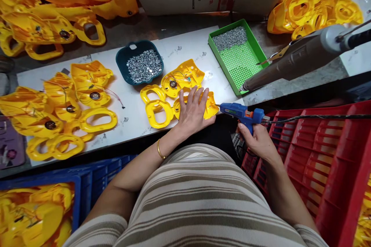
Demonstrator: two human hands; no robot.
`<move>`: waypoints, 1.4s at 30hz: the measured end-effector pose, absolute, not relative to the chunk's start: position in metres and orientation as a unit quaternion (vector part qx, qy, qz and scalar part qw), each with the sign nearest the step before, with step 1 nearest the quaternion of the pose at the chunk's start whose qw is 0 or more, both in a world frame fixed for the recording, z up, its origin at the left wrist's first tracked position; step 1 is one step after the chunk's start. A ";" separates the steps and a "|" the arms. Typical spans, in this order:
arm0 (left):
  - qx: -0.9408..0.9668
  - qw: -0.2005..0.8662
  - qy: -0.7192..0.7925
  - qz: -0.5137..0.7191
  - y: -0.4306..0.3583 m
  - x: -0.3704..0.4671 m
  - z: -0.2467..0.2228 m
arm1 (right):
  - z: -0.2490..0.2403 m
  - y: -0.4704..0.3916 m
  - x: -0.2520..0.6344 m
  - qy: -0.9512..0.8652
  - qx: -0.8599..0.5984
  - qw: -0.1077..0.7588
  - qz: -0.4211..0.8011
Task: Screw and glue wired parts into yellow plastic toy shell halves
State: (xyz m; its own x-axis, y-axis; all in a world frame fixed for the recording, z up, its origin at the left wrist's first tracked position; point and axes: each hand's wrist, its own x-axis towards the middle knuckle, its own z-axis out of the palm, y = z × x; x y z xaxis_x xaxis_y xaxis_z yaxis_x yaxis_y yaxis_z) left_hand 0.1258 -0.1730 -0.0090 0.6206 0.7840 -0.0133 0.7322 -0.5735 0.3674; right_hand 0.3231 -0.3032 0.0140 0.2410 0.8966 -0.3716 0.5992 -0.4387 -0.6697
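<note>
My left hand (193,110) lies with spread fingers over a yellow plastic shell half (211,104) at the table's front edge, hiding much of its inside. The shell has an oval loop handle (158,114) on its left. Just behind it lies a second yellow shell half (185,74), hollow side up, with a round speaker and thin wires inside. My right hand (255,139) is wrapped round the grip of a blue hot glue gun (241,113). Its nozzle points left and is close to the shell's right end; whether it touches, I cannot tell.
Behind stand a dark teal tray (118,58) of screws and a green basket (233,81) with small metal parts. A grey-brown power screwdriver (295,56) hangs at right. More yellow shells (53,100) lie left. A red crate (333,177) and blue crate (84,185) flank me.
</note>
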 end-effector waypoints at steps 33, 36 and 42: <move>0.860 0.125 0.482 0.112 -0.077 0.114 -0.015 | 0.007 -0.198 0.297 -0.505 -0.701 0.334 0.377; 0.859 0.137 0.480 0.110 -0.079 0.115 -0.019 | 0.004 -0.197 0.300 -0.497 -0.700 0.326 0.395; 0.857 0.148 0.481 0.115 -0.081 0.114 -0.020 | 0.000 -0.197 0.305 -0.482 -0.694 0.327 0.424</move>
